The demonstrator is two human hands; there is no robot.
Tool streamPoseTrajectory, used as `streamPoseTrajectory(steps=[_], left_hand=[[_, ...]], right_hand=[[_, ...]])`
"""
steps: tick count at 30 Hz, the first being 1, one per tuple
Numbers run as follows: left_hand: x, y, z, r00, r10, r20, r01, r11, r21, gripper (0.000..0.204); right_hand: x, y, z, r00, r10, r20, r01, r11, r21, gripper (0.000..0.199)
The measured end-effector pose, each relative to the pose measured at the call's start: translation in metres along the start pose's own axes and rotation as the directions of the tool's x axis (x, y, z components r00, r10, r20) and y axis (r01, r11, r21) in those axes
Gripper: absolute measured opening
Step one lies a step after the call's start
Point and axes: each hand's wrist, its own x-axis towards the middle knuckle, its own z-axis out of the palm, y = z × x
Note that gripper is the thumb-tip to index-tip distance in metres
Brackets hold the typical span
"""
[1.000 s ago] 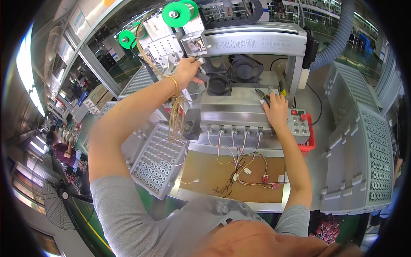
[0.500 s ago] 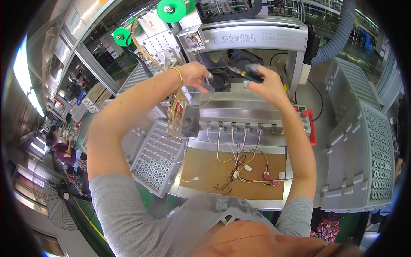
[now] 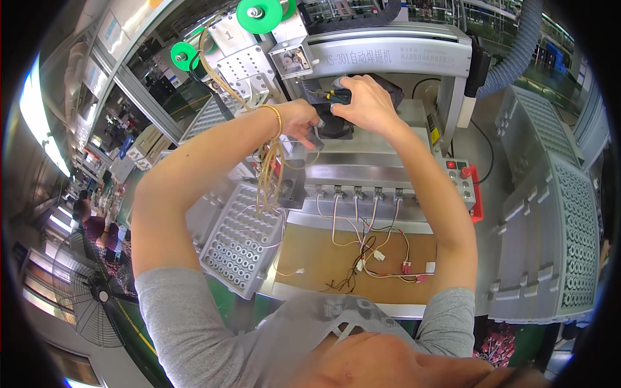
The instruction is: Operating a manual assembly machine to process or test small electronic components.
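At lower left a grey perforated tray (image 3: 242, 239) leans by the bench (image 3: 310, 249). At upper centre the left hand (image 3: 299, 121) has its fingers curled at the machine head (image 3: 333, 123); whether they grip anything cannot be told. Just right, the right hand (image 3: 363, 103) is clenched on a tool (image 3: 331, 96) with a dark handle, possibly with yellow trim. The tool appears light and rigid; hold it by the handle. Loose wires (image 3: 372, 252) lie below.

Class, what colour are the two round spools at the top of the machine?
Green spools, clearest in the head view.
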Motion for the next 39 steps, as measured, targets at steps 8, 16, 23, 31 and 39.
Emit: streamPoseTrajectory(steps=[8,16,23,31,39], left_hand=[[-0.008,0.004,0.011,1.000,0.000,-0.012,0.000,1.000,0.028,0.003],[0.000,-0.007,0.000,0.984,-0.001,0.180,-0.034,0.981,0.189,0.005],[-0.027,0.010,0.018,0.849,0.416,0.325,-0.509,0.809,0.294,0.016],[-0.040,0.011,0.031,0.782,0.514,0.354,-0.618,0.715,0.327,0.014],[-0.049,0.009,0.029,0.802,0.462,0.378,-0.586,0.489,0.646,0.017]], right_hand=[[0.004,-0.004,0.006,0.998,-0.044,-0.045,0.042,0.998,-0.042,0.043],[-0.020,0.004,-0.003,0.999,-0.001,-0.033,0.000,0.999,-0.043,0.035],[-0.097,0.103,0.001,0.987,0.157,-0.043,-0.163,0.941,-0.296,0.026],[-0.057,0.019,-0.001,0.945,-0.078,-0.317,0.156,0.961,0.229,0.021],[-0.084,0.000,-0.103,0.722,0.374,-0.582,-0.049,0.867,0.496,0.012]])
